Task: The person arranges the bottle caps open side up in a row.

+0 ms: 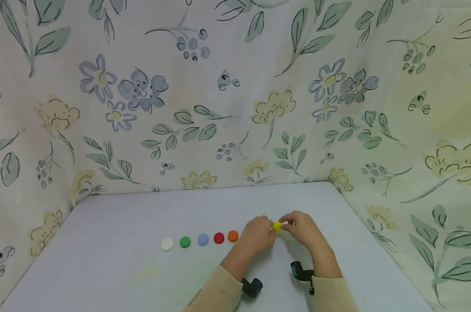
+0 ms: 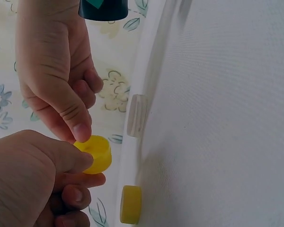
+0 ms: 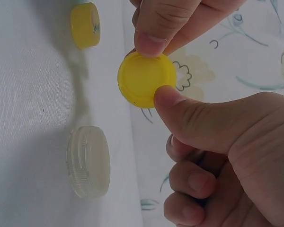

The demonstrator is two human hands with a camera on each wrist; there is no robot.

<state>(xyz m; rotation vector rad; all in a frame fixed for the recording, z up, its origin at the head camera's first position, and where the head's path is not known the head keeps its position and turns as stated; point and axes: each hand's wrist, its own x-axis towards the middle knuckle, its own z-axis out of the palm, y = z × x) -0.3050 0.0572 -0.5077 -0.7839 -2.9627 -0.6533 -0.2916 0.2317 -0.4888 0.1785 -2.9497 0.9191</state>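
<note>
Both hands meet at a yellow bottle cap (image 1: 276, 226), raised above the table. My left hand (image 1: 260, 234) pinches one edge of it, the thumb lying along the rim in the left wrist view. From the other side my right hand (image 1: 303, 229) pinches it between thumb and fingers. In the right wrist view the cap's round face is turned to the camera. Below the hands, a second yellow cap (image 3: 86, 26) with a small blue mark and a clear whitish cap (image 3: 90, 161) rest on the table; the left hand hides that second yellow one in the head view.
Left of the hands runs a row of caps: white (image 1: 167, 244), green (image 1: 185, 242), light blue (image 1: 203, 239), red (image 1: 219, 238) and orange (image 1: 233, 236). They sit on a white-covered table (image 1: 102, 260). Floral cloth (image 1: 219, 108) hangs behind and at the sides.
</note>
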